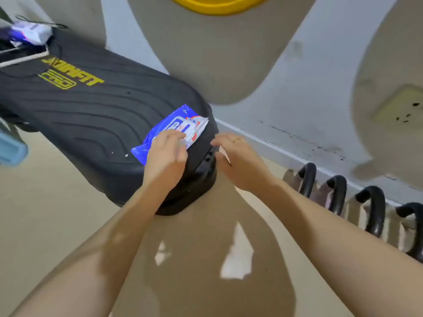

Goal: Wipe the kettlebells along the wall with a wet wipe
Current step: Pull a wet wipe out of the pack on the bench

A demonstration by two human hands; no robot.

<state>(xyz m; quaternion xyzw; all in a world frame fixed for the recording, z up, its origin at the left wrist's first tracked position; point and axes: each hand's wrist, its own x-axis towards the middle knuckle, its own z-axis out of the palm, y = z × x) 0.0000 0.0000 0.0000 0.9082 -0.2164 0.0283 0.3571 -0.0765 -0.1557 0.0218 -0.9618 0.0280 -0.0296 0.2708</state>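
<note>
A blue and white wet wipe pack point(164, 129) lies on the near end of a black ribbed bench pad point(91, 110). My left hand point(166, 156) rests on the pack, fingers curled over its white flap. My right hand point(238, 161), wearing a ring, hovers just right of the pad's end with fingers spread and nothing in it. A row of black kettlebell handles point(338, 193) runs along the wall at the right; the kettlebell bodies are mostly hidden.
The pad bears yellow lettering point(71, 76). A white and blue item point(29, 33) sits at its far end. A light blue object point(11, 149) lies at the left edge. A grey wall point(297, 99) with a skirting board stands behind. The beige floor point(206, 259) reflects light.
</note>
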